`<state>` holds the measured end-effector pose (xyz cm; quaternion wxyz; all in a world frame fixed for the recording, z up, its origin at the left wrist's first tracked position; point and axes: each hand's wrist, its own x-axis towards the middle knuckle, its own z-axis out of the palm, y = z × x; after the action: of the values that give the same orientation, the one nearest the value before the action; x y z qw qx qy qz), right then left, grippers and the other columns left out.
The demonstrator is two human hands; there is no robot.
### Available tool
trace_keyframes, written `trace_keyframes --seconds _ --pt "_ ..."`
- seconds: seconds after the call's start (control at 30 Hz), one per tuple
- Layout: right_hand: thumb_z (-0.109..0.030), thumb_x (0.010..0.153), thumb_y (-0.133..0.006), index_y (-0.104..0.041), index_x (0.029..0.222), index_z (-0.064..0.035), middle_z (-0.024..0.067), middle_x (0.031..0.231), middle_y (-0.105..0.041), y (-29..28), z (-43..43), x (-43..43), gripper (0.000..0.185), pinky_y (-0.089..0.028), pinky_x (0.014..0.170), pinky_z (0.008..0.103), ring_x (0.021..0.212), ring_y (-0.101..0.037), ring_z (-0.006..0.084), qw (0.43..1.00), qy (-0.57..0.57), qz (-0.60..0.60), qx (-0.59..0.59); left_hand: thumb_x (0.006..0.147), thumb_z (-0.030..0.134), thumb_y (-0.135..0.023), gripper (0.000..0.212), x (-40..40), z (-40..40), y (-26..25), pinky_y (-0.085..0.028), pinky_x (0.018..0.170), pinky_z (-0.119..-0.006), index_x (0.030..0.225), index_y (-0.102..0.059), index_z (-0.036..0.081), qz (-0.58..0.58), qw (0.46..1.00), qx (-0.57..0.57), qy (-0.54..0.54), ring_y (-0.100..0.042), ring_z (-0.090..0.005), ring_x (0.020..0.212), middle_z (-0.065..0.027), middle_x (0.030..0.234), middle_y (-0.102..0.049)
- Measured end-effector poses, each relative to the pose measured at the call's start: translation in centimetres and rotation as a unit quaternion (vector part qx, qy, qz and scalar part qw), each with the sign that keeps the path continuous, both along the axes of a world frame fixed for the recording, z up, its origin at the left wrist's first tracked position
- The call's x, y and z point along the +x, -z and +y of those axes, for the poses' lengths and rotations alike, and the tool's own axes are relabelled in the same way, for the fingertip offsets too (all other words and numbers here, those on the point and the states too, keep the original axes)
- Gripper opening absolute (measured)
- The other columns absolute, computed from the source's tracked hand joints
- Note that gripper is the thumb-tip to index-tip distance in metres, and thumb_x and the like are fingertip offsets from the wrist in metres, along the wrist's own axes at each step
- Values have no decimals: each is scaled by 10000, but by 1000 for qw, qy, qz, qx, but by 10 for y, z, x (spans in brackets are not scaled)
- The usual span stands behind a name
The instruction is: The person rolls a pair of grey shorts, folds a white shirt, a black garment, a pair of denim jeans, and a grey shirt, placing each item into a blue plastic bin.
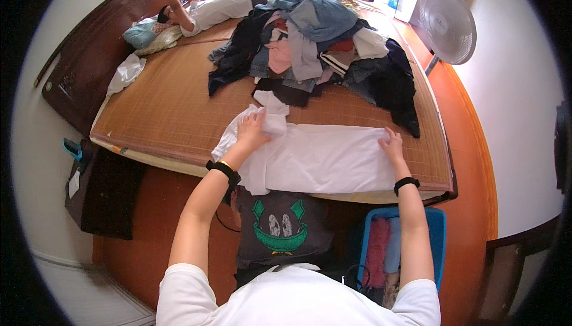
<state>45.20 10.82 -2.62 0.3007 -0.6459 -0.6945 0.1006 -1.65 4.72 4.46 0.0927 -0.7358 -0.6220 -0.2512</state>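
Observation:
A white garment (330, 158) lies spread along the near edge of a bed covered with a brown woven mat (165, 116). At its bunched left end is my left hand (252, 134), with the fingers on the gathered cloth. My right hand (393, 145) touches the upper right corner of the garment; whether the fingers pinch the cloth is hard to tell. Beyond both hands rises a large pile of mixed clothes, with a blue denim piece (319, 15) on top. Below the bed edge, a dark grey cloth with a green cartoon print (281, 227) is in view.
Another person (223, 11) lies on the far left of the bed with arms raised. A blue plastic basket (442, 236) holding clothes stands on the floor at lower right. A standing fan (448, 25) is beside the bed at right. A dark nightstand (107, 192) is at left.

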Motion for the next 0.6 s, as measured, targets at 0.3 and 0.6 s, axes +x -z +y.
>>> trace_keyframes --seconds 0.3,0.6 --pt "-174 701 -725 -616 1096 -75 147 998 -649 -8 -5 -2 422 -475 830 354 942 -608 271 989 38 145 -11 623 142 -750 407 -13 7 10 -423 834 -452 982 -574 68 76 994 -60 43 -587 -321 968 -156 1003 -616" --pt "-220 755 -683 -687 958 -142 75 894 -672 -7 3 -8 218 -473 759 381 839 -621 258 981 155 110 51 680 43 -655 256 -14 14 -17 -470 745 -422 920 -569 25 -142 982 -15 126 -570 -384 890 -154 922 -584"
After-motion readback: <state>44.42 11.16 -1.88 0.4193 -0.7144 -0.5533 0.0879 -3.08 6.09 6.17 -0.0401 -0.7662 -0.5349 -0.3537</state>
